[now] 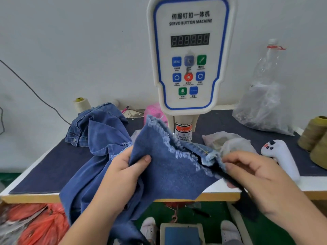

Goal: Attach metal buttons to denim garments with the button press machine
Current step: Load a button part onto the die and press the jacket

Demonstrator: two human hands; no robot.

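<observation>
A blue denim garment [169,167] with a frayed pale edge is held up in front of the white servo button machine [190,55]. My left hand [123,172] grips the cloth at its left side, thumb on top. My right hand [254,175] pinches the frayed edge at the right, fingers curled round the fabric. The press head [183,128] stands just behind the raised cloth; the die below it is hidden. The rest of the denim hangs off the table's front edge. No loose metal button is visible.
More denim [95,128] is heaped at the back left of the dark-covered table [53,167]. Plastic bags [228,142] lie right of the press, beside a white handheld device [281,152]. Thread cones [313,133] stand far right. A foot pedal [182,232] lies on the floor.
</observation>
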